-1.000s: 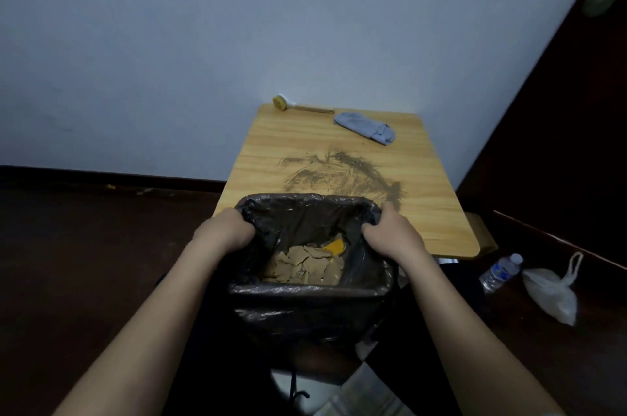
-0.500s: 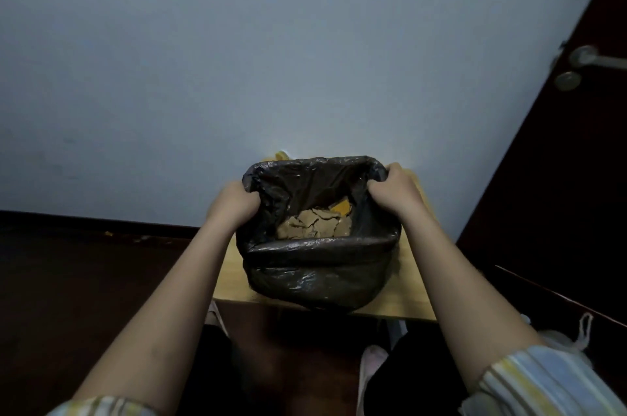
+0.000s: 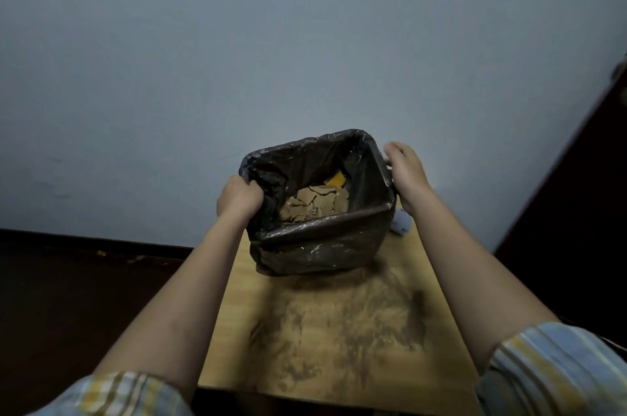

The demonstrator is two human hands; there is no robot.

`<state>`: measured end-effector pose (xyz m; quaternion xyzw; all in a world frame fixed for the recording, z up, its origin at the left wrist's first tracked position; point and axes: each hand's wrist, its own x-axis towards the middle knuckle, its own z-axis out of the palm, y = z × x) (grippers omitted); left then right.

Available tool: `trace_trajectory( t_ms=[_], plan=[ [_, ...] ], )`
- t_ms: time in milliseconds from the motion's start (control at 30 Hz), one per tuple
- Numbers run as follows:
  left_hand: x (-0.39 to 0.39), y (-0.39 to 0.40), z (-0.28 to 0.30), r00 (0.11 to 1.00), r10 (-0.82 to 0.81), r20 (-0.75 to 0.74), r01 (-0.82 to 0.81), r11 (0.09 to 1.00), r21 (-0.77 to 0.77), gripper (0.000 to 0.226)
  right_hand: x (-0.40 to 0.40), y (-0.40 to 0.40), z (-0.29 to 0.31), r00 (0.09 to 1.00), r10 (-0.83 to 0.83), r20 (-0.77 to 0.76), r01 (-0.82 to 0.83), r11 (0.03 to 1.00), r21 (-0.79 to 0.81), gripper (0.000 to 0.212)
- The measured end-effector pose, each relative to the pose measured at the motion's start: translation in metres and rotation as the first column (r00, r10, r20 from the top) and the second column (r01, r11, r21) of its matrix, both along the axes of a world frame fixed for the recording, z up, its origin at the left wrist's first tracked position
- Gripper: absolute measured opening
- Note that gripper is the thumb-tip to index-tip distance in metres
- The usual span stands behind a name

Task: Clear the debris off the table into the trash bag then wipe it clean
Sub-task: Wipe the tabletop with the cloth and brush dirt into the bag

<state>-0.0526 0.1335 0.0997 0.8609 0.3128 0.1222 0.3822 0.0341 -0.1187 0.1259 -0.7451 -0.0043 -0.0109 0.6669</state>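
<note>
The debris pieces (image 3: pixel 314 203) lie at the bottom of the bag (image 3: pixel 319 208), brown scraps with one orange bit, so the clearing part looks largely done. The wiping is not: a dark smear (image 3: pixel 342 324) of dust spreads over the middle and near half of the desk (image 3: pixel 237 347). A pale cloth (image 3: pixel 402 221) shows just past the bag's right side, near the desk's right edge, and is mostly hidden.

The bag, stretched over what seems a square bin, stands at the desk's far edge against the wall. The left hand (image 3: pixel 239 198) grips the bag's rim at its left side, fingers curled over the plastic. The right hand (image 3: pixel 405 171) is at the bag's right rim with fingers fairly straight and loose, touching or just beside it; I cannot tell which, and it pinches nothing.

To my eye the cloth comes next.
</note>
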Motion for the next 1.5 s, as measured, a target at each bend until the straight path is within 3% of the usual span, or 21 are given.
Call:
trace_trajectory(
  t_ms=[167, 267, 367, 467, 600, 667, 767, 900, 1067, 1233, 1500],
  plan=[
    [0.065, 0.010, -0.007, 0.999, 0.047, -0.016, -0.047, 0.999, -0.025, 0.035, 0.067, -0.002, -0.034, 0.992, -0.033, -0.125, 0.042, 0.997, 0.067, 0.042],
    [0.111, 0.019, -0.019, 0.996, 0.083, -0.021, -0.084, 0.996, -0.015, 0.034, 0.108, -0.008, -0.081, 0.994, -0.074, -0.079, 0.057, 0.978, -0.199, 0.038],
    [0.156, 0.027, -0.031, 0.995, 0.103, -0.015, -0.103, 0.995, 0.004, 0.034, 0.145, -0.012, -0.130, 0.999, -0.006, -0.037, -0.012, 0.880, -0.475, 0.036],
    [0.193, 0.031, -0.045, 0.993, 0.117, -0.026, -0.116, 0.993, 0.030, 0.034, 0.177, -0.010, -0.169, 0.995, 0.073, -0.064, -0.097, 0.699, -0.708, 0.037],
    [0.222, 0.038, -0.062, 0.992, 0.124, -0.028, -0.123, 0.991, 0.049, 0.036, 0.195, -0.005, -0.203, 0.965, 0.175, -0.197, -0.241, 0.281, -0.929, 0.050],
    [0.230, 0.040, -0.069, 0.992, 0.119, -0.034, -0.117, 0.992, 0.056, 0.036, 0.197, -0.004, -0.214, 0.977, 0.166, -0.132, -0.165, 0.197, -0.967, 0.043],
    [0.231, 0.040, -0.072, 0.992, 0.120, -0.040, -0.118, 0.991, 0.060, 0.036, 0.200, -0.005, -0.215, 0.992, 0.122, -0.023, -0.054, 0.255, -0.966, 0.041],
    [0.220, 0.041, -0.059, 0.990, 0.134, -0.035, -0.131, 0.989, 0.071, 0.035, 0.197, -0.010, -0.186, 0.992, -0.007, 0.124, 0.108, 0.545, -0.831, 0.036],
    [0.184, 0.039, -0.026, 0.992, 0.127, -0.011, -0.126, 0.990, 0.064, 0.034, 0.178, -0.024, -0.120, 0.983, -0.116, 0.145, 0.184, 0.705, -0.685, 0.036],
    [0.134, 0.036, 0.013, 0.995, 0.098, 0.034, -0.099, 0.994, 0.037, 0.031, 0.141, -0.029, -0.048, 0.970, -0.145, 0.197, 0.234, 0.785, -0.573, 0.039],
    [0.041, 0.033, 0.064, 0.995, 0.059, 0.078, -0.059, 0.998, -0.002, 0.030, 0.060, -0.044, 0.007, 0.984, -0.168, 0.059, 0.166, 0.741, -0.651, 0.039]
  ],
)
